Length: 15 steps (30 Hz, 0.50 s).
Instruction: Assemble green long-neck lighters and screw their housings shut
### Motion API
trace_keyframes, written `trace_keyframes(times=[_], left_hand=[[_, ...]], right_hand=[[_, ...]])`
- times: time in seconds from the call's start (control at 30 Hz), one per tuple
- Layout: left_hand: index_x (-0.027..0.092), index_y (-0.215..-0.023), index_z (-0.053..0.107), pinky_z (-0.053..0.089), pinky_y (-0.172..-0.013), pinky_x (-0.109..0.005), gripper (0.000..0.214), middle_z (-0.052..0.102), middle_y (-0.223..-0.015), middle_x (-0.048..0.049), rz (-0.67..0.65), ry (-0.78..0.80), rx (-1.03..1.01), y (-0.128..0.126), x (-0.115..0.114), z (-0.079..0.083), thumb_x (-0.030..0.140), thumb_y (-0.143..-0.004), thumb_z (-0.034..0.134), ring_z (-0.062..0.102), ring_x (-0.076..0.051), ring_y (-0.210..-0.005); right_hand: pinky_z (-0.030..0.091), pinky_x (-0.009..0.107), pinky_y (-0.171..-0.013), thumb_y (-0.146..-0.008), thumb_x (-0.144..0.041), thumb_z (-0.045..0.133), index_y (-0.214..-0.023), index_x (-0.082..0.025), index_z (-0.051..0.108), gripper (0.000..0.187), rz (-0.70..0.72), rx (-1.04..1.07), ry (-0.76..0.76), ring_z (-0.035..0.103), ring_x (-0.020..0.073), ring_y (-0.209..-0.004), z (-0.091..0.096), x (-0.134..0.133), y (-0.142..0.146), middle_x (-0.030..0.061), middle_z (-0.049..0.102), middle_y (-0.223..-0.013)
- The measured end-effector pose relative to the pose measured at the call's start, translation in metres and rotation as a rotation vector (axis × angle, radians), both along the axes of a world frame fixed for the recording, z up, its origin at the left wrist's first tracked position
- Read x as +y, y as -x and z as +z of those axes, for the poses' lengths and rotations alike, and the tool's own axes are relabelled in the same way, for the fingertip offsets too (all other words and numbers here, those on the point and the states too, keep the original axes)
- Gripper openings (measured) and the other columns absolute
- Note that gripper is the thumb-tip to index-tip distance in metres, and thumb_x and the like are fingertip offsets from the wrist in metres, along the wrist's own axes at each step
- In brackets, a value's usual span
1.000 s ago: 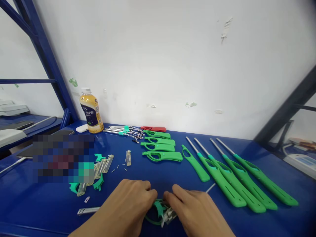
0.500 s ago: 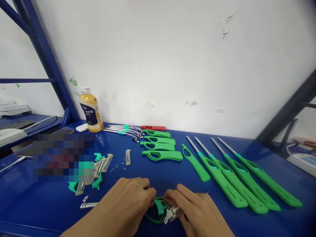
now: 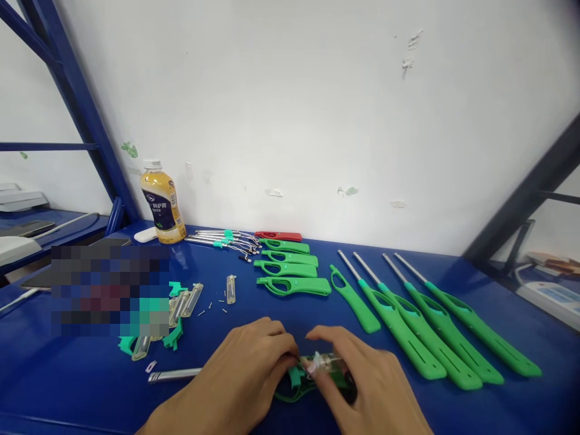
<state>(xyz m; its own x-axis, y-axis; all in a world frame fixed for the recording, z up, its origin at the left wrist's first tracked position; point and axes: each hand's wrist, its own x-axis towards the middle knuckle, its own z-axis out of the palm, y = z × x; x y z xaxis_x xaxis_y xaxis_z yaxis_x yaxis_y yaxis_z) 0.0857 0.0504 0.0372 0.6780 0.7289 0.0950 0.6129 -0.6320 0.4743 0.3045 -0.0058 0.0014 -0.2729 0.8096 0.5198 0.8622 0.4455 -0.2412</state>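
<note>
Near the front of the table lies a green lighter handle half (image 3: 290, 399), with a teal trigger (image 3: 296, 377) in its loop. My left hand (image 3: 254, 368) is closed on the front end of this handle, fingertips hidden behind the thumb. A metal lighter tube (image 3: 174, 375) sticks out to the left from under that hand. My right hand (image 3: 371, 380) grips a clear fuel tank (image 3: 330, 363) with a white valve end between thumb and fingers, over the handle. Its valve end points toward my left fingertips and is slightly blurred.
Several green lighters with tubes (image 3: 408, 326) lie at right, beside a green handle half (image 3: 356, 302). More green handles (image 3: 294, 286) and a red one (image 3: 278, 236) sit behind. Metal tubes with wires (image 3: 212, 238), a bottle (image 3: 163, 205), fuel tanks (image 3: 193, 300) and small pins (image 3: 209, 305) are left.
The fuel tank has risen and turned more level above the handle, carried by my right hand. My left fingers have shifted right, toward its valve end. More of the metal tube shows.
</note>
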Motion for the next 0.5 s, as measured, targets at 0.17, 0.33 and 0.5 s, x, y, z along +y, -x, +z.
trace_keyframes(times=[0.17,0.33,0.5], left_hand=[[0.024,-0.102,0.075,0.051,-0.085,-0.031,0.026,0.073,-0.103,-0.0015,-0.006,0.022,-0.011,-0.0022,-0.0028,-0.0008,0.007,-0.104,0.055,0.07,-0.021,-0.096],[0.025,-0.105,0.074,0.05,-0.086,-0.032,0.025,0.072,-0.106,-0.0012,-0.023,-0.003,-0.044,-0.0043,-0.0044,-0.0041,0.011,-0.107,0.053,0.068,-0.022,-0.098],[0.024,-0.103,0.073,0.049,-0.084,-0.033,0.023,0.071,-0.103,-0.0012,-0.036,-0.024,-0.02,-0.007,-0.005,-0.006,0.014,-0.108,0.053,0.068,-0.022,-0.095]], right_hand=[[0.051,0.027,-0.056,-0.113,-0.042,0.047,-0.124,-0.03,0.049,0.016,-0.068,0.071,0.03,0.077,0.017,-0.065,0.0088,-0.0034,-0.0011,-0.0068,0.078,-0.088],[0.042,0.028,-0.052,-0.115,-0.034,0.041,-0.103,-0.03,0.051,0.017,-0.008,0.09,0.048,0.071,0.0147,-0.057,0.0095,-0.0014,-0.0034,-0.0077,0.072,-0.08],[0.041,0.028,-0.054,-0.114,-0.03,0.043,-0.096,-0.029,0.049,0.019,0.003,0.097,0.055,0.07,0.013,-0.06,0.0079,-0.0015,-0.0053,-0.0085,0.069,-0.081]])
